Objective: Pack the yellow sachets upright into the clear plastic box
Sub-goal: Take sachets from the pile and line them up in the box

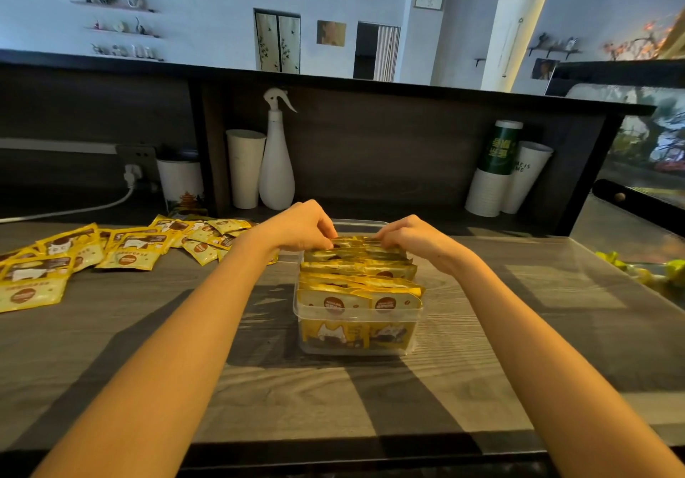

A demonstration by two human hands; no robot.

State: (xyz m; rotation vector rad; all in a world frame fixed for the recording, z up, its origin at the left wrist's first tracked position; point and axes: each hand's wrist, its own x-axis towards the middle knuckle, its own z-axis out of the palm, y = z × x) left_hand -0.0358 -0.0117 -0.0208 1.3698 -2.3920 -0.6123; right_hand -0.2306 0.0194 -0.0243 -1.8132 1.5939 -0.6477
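yellow sachets (357, 277) upright in clear plastic box (358, 223) | left hand (302, 231) pinching far tops, 11 o'clock | right hand (409, 234) pinching, 1 o'clock

Under the fingers (320, 231), glossy foil-like sachets (359, 268) fill a clear, smooth plastic box (359, 223). The table (333, 396) beneath is matt grey wood grain; beyond the fingers stands a smooth plastic spray bottle (276, 166).

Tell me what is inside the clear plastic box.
The clear plastic box holds rows of yellow sachets standing upright. The left hand and right hand grip the rearmost sachets' tops, hiding that far end; the box floor is covered too.
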